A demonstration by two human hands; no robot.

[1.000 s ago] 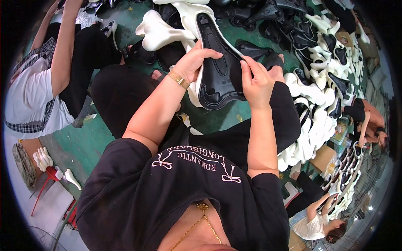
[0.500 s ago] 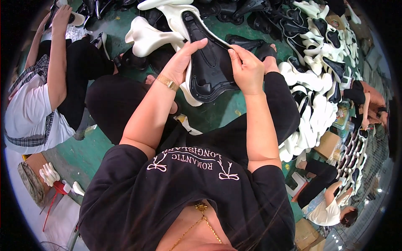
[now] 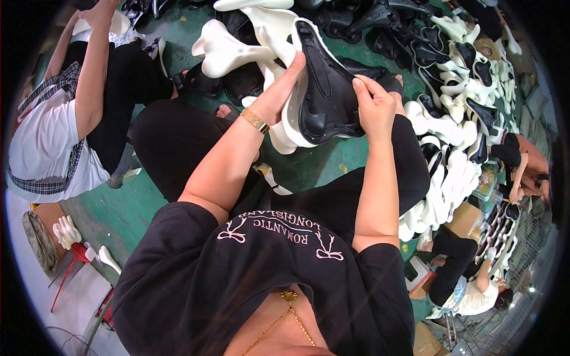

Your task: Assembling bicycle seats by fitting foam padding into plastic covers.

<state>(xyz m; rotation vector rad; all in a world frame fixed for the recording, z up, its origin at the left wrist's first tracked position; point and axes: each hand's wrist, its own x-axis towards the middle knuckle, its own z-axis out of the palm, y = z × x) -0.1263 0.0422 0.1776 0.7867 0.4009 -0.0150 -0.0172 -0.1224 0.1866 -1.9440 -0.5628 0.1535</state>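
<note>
I hold a black saddle-shaped plastic part (image 3: 325, 95) with a white foam layer along its left edge, up in front of me over the green floor. My left hand (image 3: 280, 89), with a gold bracelet at the wrist, grips its left edge. On the part's right side, my right hand (image 3: 374, 107) pinches the rim with the fingers curled over it. The narrow nose of the part points away from me.
White foam pieces (image 3: 228, 50) and black shells (image 3: 380, 18) lie heaped on the green floor (image 3: 136, 207) ahead and to the right. A person in a white top (image 3: 53, 142) sits at my left. Other people (image 3: 522, 160) work at the right, near cardboard boxes (image 3: 466, 219).
My view has shifted, so the part and both hands sit slightly higher and further right. My right hand has slid along the part's right rim. The person at left has stayed seated.
</note>
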